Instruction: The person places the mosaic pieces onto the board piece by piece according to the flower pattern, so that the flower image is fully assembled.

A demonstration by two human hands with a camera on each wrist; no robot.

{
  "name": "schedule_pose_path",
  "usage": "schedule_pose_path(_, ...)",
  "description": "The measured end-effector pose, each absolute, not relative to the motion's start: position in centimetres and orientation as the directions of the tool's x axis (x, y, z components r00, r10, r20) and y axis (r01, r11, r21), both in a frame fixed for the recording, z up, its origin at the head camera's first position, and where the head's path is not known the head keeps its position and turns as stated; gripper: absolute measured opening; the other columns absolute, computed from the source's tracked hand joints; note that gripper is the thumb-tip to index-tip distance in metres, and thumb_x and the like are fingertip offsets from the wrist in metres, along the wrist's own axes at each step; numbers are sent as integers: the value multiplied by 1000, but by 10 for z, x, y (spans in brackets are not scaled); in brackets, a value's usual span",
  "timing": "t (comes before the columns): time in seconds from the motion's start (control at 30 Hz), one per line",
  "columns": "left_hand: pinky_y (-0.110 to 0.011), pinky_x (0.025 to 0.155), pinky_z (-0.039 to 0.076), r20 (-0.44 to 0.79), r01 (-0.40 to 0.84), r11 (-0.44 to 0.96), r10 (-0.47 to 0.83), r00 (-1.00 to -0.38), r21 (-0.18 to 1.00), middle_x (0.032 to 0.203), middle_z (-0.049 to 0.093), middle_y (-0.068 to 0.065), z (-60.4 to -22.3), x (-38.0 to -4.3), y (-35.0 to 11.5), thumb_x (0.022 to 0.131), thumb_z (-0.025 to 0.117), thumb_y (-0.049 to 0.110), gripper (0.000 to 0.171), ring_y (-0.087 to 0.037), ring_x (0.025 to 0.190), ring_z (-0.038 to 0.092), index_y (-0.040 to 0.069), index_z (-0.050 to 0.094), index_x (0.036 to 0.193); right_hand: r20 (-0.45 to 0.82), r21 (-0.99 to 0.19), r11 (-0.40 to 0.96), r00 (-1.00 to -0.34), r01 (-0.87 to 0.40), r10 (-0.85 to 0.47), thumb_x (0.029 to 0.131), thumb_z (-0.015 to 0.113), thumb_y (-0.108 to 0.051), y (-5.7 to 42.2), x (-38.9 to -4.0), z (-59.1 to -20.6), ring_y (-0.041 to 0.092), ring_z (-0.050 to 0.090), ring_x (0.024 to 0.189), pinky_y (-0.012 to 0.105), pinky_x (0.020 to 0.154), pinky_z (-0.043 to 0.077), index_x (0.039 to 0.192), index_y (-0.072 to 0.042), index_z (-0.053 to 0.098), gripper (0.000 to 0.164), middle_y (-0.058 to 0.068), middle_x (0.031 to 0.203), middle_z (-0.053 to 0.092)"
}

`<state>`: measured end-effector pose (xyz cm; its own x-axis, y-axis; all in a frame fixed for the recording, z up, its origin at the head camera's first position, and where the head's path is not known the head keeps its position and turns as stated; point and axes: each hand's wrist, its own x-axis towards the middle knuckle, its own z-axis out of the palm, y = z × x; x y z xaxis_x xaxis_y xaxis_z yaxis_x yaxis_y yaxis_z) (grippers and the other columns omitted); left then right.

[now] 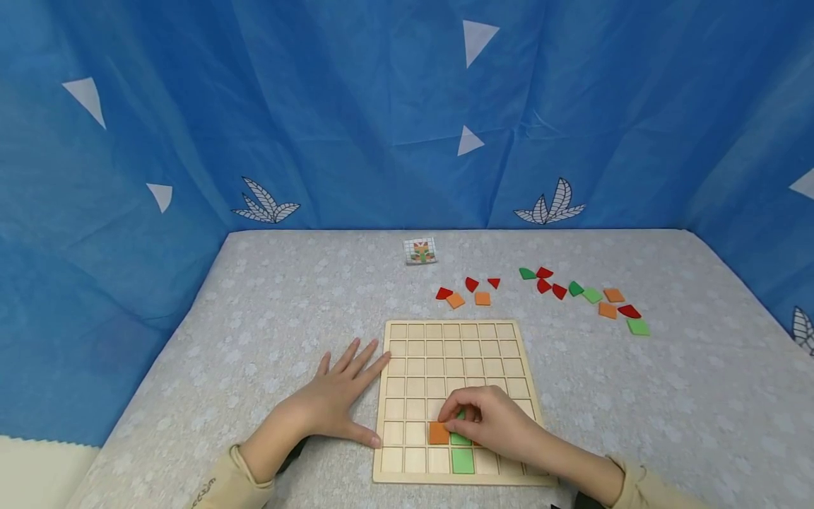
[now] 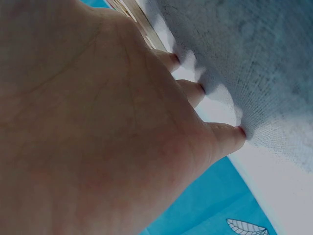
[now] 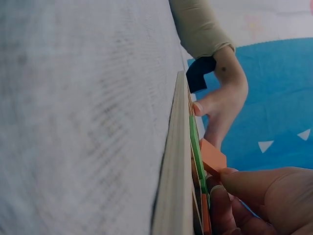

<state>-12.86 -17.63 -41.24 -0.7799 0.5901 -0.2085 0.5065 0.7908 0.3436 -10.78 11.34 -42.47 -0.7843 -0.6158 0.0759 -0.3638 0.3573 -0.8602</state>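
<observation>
An orange square tile (image 1: pixel 439 433) is pinched between the thumb and fingers of my right hand (image 1: pixel 502 424), low over the wooden grid board (image 1: pixel 407 387). Seen from the right wrist, this orange tile (image 3: pixel 213 155) stands tilted against the board's surface. A light green tile (image 1: pixel 463 461) lies in the bottom row, and another green tile shows partly under my right fingers. One more orange piece (image 3: pixel 206 215) sits by the fingers, mostly hidden from the head view. My left hand (image 1: pixel 331 403) rests spread on the cloth, thumb and one fingertip at the board's left edge.
Beyond the board lie several red and orange pieces (image 1: pixel 482 298). Red, green and orange pieces (image 1: pixel 608 309) are scattered at the back right. A small pattern card (image 1: pixel 420 251) lies near the table's far edge, before a blue curtain (image 1: pixel 381 106).
</observation>
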Motion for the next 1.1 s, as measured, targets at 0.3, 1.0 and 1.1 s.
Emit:
schedule_pose_path(0.3, -69, 98, 2, -208, 511, 789, 593, -777, 341, 155, -1, -9, -412, -128, -176, 61, 63, 76, 119, -34, 138, -6, 20, 12, 152, 120, -849, 343, -778, -402, -616, 86, 69, -17, 115, -108, -423, 2, 47, 57, 22, 50, 43, 89, -22, 70, 6, -11, 85, 64)
schedule_pose_path(1.0, -71, 96, 2, -206, 504, 774, 604, -770, 384, 155, 0, -10, -412, -124, -177, 62, 61, 77, 117, -36, 138, -5, 19, 13, 152, 73, -858, 449, -924, -250, -374, 92, 61, -10, 148, -222, -394, 26, 59, 79, 38, 68, 50, 107, 4, 66, 21, 11, 97, 65)
schedule_pose_path(1.1, -71, 96, 3, -203, 506, 774, 604, -770, 381, 155, 0, -10, -412, -126, -176, 62, 61, 76, 117, -36, 138, -5, 19, 13, 152, 39, -859, 470, -941, -203, -336, 93, 60, -12, 142, -243, -396, 27, 59, 83, 37, 69, 49, 112, 3, 65, 25, 12, 101, 65)
